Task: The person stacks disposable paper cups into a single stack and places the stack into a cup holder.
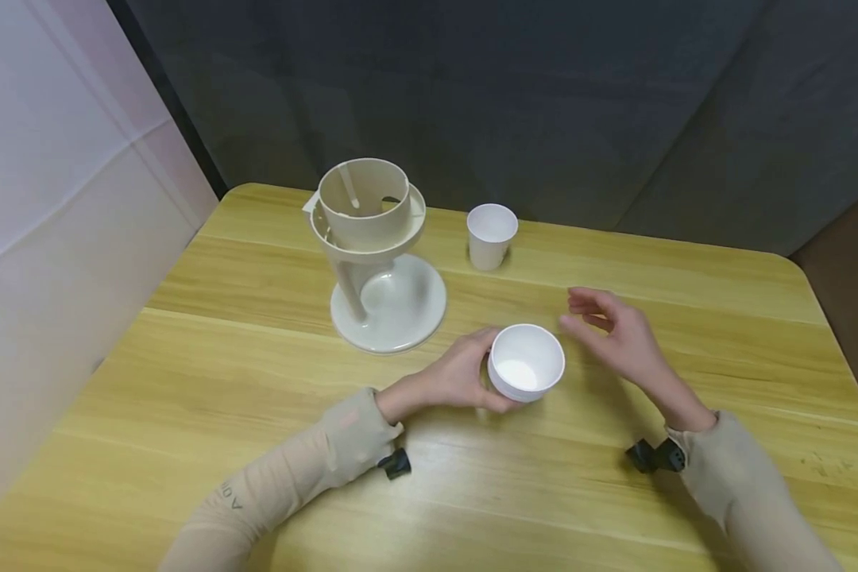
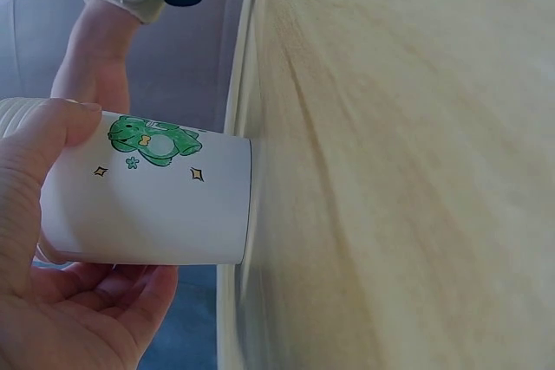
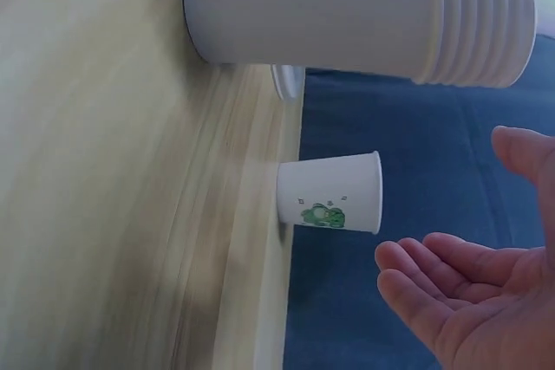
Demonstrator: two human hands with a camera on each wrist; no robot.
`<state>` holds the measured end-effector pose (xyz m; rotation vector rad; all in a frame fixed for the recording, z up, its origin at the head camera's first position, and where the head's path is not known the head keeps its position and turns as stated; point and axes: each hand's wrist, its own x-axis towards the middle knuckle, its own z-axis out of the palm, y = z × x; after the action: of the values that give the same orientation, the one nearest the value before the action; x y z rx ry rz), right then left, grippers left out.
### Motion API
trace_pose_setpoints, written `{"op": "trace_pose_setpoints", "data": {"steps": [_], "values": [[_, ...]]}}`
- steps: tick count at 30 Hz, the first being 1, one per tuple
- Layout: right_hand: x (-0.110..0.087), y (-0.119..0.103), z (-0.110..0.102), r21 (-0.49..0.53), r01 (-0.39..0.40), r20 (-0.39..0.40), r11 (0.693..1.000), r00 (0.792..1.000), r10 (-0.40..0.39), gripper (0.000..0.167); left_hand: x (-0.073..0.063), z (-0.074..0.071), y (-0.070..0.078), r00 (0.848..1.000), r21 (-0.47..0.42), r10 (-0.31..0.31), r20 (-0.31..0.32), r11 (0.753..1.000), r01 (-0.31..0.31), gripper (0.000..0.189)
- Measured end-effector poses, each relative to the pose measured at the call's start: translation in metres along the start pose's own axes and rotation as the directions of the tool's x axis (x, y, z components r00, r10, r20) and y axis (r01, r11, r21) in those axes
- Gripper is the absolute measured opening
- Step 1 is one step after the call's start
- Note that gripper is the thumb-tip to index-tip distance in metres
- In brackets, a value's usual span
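My left hand (image 1: 465,373) grips a stack of white paper cups (image 1: 526,361) from its left side, thumb on the near side. Several nested rims show at the stack's top in the right wrist view. A green cartoon animal and small stars are printed on the stack's side in the left wrist view. To the right of the stack, my right hand (image 1: 618,334) holds nothing, its fingers loosely bent and apart from the cups. Farther back, a single white paper cup (image 3: 334,192) with a green print stands upright on the table.
A beige plastic stand (image 1: 368,206) with a cylinder set in a ring and a round white base (image 1: 407,306) stands at the back left. The wooden table (image 1: 186,381) ends at a dark curtain (image 1: 543,103) behind. Black cameras hang at both wrists.
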<state>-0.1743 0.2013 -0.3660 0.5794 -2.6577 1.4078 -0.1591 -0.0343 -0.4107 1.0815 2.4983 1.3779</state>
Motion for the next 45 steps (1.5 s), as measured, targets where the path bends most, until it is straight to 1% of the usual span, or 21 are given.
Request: {"op": "trace_pose_setpoints", "data": {"steps": [7, 11, 18, 22, 27, 34, 39, 45], "values": [[0.015, 0.004, 0.003, 0.024, -0.025, -0.008, 0.999, 1.000, 0.025, 0.042, 0.002, -0.001, 0.000, 1.000, -0.005, -0.001, -0.001, 1.000, 0.001, 0.078], [0.024, 0.010, 0.008, 0.029, -0.052, -0.014, 0.998, 0.999, 0.052, 0.044, 0.002, 0.000, 0.000, 1.000, -0.001, -0.001, -0.003, 1.000, 0.001, 0.078], [0.044, 0.015, 0.015, 0.036, -0.100, -0.019, 0.994, 0.995, 0.100, 0.049, 0.002, -0.001, 0.001, 1.000, -0.014, 0.002, -0.005, 1.000, -0.002, 0.079], [0.056, 0.015, 0.019, 0.027, -0.112, -0.020, 0.993, 0.993, 0.113, 0.052, 0.002, -0.002, 0.001, 1.000, -0.008, 0.006, -0.004, 1.000, -0.006, 0.079], [0.071, 0.014, 0.024, 0.000, -0.107, -0.040, 0.994, 0.994, 0.107, 0.053, 0.002, -0.002, 0.001, 1.000, -0.004, 0.002, 0.002, 1.000, -0.002, 0.078], [0.092, 0.009, 0.035, -0.046, -0.075, -0.064, 0.996, 0.995, 0.072, 0.056, 0.000, -0.003, 0.002, 1.000, 0.005, -0.005, -0.001, 1.000, 0.005, 0.078], [0.101, 0.006, 0.041, -0.087, -0.053, -0.075, 0.995, 0.996, 0.046, 0.061, -0.001, -0.002, 0.003, 1.000, 0.013, -0.001, 0.005, 1.000, 0.001, 0.078], [0.109, 0.007, 0.041, -0.129, -0.047, -0.067, 0.991, 0.997, 0.039, 0.064, -0.001, -0.002, 0.002, 1.000, 0.012, 0.004, 0.002, 1.000, -0.004, 0.079]]}}
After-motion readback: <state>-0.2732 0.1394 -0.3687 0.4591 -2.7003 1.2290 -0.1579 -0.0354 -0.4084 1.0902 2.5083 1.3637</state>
